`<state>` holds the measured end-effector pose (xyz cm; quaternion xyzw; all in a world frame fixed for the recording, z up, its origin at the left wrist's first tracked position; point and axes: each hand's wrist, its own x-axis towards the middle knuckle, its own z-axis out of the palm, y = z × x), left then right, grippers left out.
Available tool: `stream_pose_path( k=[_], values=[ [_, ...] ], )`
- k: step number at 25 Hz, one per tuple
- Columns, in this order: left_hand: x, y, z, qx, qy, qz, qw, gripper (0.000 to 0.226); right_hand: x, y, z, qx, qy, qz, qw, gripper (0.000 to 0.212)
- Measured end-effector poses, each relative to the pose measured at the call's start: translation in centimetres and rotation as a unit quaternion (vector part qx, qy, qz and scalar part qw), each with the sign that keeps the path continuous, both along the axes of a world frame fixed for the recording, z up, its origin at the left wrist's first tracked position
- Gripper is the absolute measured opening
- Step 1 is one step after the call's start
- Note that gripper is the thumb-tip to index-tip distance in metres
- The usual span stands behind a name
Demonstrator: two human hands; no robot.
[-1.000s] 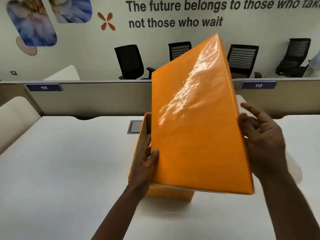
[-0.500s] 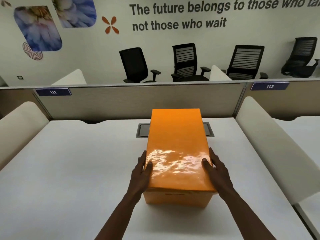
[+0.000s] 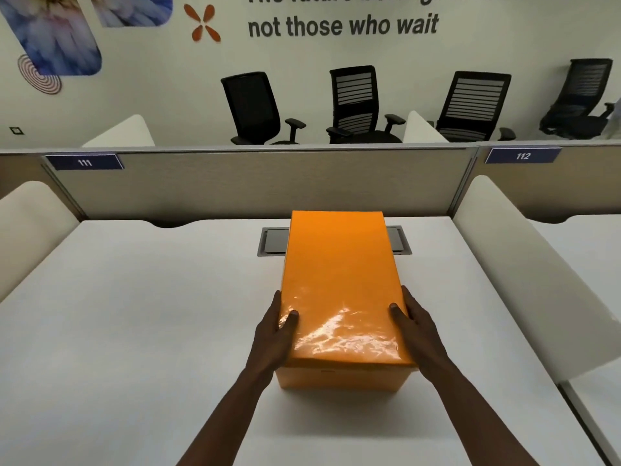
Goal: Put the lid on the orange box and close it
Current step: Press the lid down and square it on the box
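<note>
The glossy orange lid (image 3: 339,284) lies flat on top of the orange box (image 3: 339,378), which stands on the white table (image 3: 134,314). Only the box's near wall shows below the lid's front edge. My left hand (image 3: 274,334) grips the lid's left side near the front, thumb on top. My right hand (image 3: 416,327) grips the right side the same way. Both hands press against the lid's edges.
A grey cable hatch (image 3: 272,240) is set into the table behind the box. Cream side dividers (image 3: 524,264) flank the desk, and a beige partition (image 3: 255,183) runs across the back. Black office chairs (image 3: 356,105) stand beyond it.
The lid was held up tilted above the open box a second ago. It has come down flat onto the box, and my hands have stayed on its sides.
</note>
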<state>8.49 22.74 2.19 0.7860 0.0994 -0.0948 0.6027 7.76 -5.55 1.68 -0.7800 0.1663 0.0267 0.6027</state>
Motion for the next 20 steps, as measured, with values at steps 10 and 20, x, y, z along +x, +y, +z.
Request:
stream_pose_path(
  k=[10, 20],
  values=[
    [11.9, -1.8, 3.7, 0.191, -0.146, -0.090, 0.967, 0.074, 11.8, 0.3, 3.5, -0.296, -0.082, 0.103, 0.946, 0.084],
    [17.3, -2.9, 0.5, 0.277, -0.123, -0.141, 0.942, 0.079, 16.8, 1.3, 0.4, -0.421, -0.035, 0.123, 0.898, 0.073]
  ],
)
